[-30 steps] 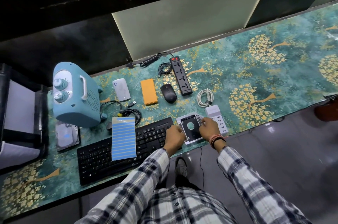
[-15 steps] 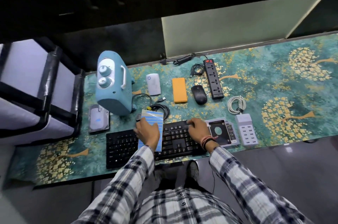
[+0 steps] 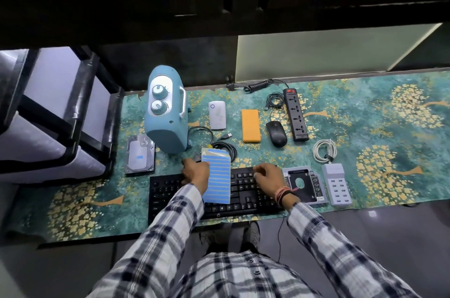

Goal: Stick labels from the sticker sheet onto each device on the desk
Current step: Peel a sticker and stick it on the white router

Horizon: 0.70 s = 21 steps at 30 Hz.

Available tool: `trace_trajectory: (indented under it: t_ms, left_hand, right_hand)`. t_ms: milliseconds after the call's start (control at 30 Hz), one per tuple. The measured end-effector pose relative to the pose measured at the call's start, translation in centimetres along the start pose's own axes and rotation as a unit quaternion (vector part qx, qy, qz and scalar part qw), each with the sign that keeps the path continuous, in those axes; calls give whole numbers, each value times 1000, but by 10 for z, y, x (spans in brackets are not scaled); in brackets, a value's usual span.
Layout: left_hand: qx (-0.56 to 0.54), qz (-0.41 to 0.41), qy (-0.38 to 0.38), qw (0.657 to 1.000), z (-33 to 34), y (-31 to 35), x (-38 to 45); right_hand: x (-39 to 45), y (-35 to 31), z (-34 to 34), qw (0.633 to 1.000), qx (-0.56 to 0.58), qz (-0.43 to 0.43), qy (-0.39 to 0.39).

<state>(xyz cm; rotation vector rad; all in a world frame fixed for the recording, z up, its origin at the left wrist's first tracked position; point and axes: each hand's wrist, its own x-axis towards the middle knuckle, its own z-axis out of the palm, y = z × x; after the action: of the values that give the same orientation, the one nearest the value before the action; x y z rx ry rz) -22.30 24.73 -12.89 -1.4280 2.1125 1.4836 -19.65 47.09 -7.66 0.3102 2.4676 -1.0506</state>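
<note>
Sticker sheet (image 3: pixel 216 176), blue strips on pale backing, lies across the black keyboard (image 3: pixel 243 197) at the near edge of the surface (image 3: pixel 365 127), its far end overhanging toward a coil of black cable (image 3: pixel 226 149). Left hand (image 3: pixel 194 172) at the sheet's left edge, fingers on or at the sheet; whether its grip is closed on the sheet cannot be told. Right hand (image 3: pixel 266 178) rests over the keyboard's far right corner, fingers curled down; what they hold, if anything, is hidden.

Just right of the keyboard: metal drive caddy (image 3: pixel 304 183), then white multi-port charger (image 3: pixel 337 184) with coiled white cable (image 3: pixel 325 150) beyond it. Far row, left to right: blue heater (image 3: pixel 166 115) with two knobs, white pocket device (image 3: pixel 217 115), orange power bank (image 3: pixel 250 125), black mouse (image 3: pixel 276 137), black power strip (image 3: pixel 295 115). Bare hard drive (image 3: pixel 140 154) sits left of the heater's base, a small blue strip on its face.
</note>
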Motion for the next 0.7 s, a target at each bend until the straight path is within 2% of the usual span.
trace_trajectory:
  t_ms: [67, 133, 233, 400, 700]
  left_hand:
    - [-89, 3, -83, 993, -6, 5, -8]
    - [-165, -5, -206, 965, -14, 12, -20]
    - [-186, 19, -301, 935, -21, 18, -33]
    - [-182, 40, -368, 911, -28, 26, -43]
    - [-149, 82, -409, 897, -33, 37, -55]
  right_hand:
    - [3, -6, -3, 999, 30, -13, 21]
    - [7, -15, -6, 997, 57, -32, 41]
    - [13, -33, -5, 992, 77, -78, 59]
    - [22, -61, -1, 985, 85, -141, 47]
    - [30, -67, 1, 985, 80, -147, 33]
